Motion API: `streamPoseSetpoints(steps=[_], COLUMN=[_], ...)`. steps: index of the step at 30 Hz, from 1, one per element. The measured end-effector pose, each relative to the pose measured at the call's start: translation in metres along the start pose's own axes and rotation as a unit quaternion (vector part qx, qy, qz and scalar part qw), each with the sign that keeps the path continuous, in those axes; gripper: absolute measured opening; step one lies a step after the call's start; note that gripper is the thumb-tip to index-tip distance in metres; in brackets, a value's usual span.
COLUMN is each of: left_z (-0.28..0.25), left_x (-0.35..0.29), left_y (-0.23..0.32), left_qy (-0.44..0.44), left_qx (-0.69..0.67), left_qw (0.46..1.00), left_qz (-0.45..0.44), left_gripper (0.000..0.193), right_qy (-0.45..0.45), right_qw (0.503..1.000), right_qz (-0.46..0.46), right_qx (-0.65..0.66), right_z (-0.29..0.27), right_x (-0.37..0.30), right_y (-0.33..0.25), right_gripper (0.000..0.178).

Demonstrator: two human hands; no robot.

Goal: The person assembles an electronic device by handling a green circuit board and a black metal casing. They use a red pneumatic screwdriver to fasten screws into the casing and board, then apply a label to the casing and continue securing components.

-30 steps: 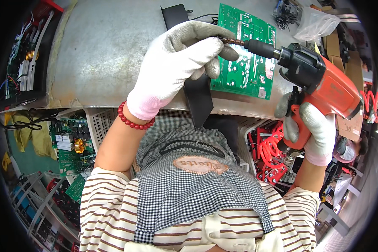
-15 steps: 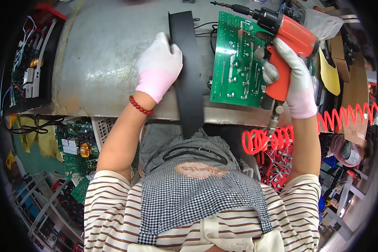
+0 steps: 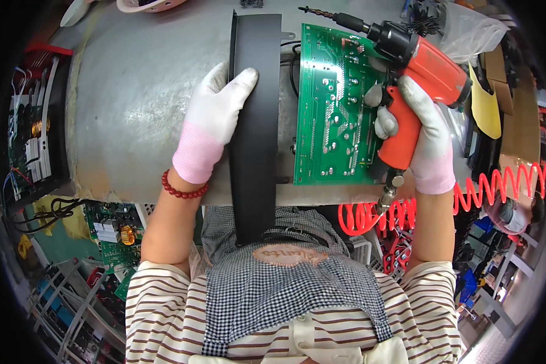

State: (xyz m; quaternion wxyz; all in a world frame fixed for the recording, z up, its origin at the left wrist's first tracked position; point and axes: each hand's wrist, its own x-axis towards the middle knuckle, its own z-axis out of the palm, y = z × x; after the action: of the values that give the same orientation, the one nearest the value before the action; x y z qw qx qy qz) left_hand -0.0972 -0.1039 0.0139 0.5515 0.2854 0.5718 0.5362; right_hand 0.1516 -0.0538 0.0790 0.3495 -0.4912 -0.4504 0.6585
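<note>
black flanged panel is gripped at its left edge by the left hand: thumb laid on the face, fingers bent round the edge, tips hidden. near end is carried past the metal bench edge, over the checked apron; if the grip is loosened, panel could be tipped into the lap.

red pistol-grip air driver is held by the right hand, fingers wrapped round the handle; trigger state can't be told. green circuit board is partly covered by both, so joints could be scratched or cracked if the tool is dropped. black cable could be pinched if the panel is slid right. coiled red air hose could be snagged if pulled far.
</note>
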Motion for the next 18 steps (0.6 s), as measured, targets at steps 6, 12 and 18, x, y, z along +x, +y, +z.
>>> streamPoseSetpoints(steps=[6,12,18], left_z=[0.01,0.013,0.014], left_x=[0.008,0.006,0.008], left_y=[-0.005,0.001,-0.004], left_qy=[-0.03,-0.027,-0.03], left_qx=[-0.035,-0.051,-0.042], left_qw=[0.999,0.998,0.998], left_qz=[0.019,0.014,0.038], left_gripper=[0.029,0.03,0.031], right_qy=[0.008,0.039,0.03], right_qw=[1.0,0.999,0.999], right_qz=[0.005,-0.002,0.031], right_qx=[0.013,0.017,-0.025], right_z=[-0.002,0.006,-0.005], right_x=[-0.001,-0.003,-0.013], right_y=[0.0,-0.002,-0.02], right_gripper=[0.037,0.043,0.046])
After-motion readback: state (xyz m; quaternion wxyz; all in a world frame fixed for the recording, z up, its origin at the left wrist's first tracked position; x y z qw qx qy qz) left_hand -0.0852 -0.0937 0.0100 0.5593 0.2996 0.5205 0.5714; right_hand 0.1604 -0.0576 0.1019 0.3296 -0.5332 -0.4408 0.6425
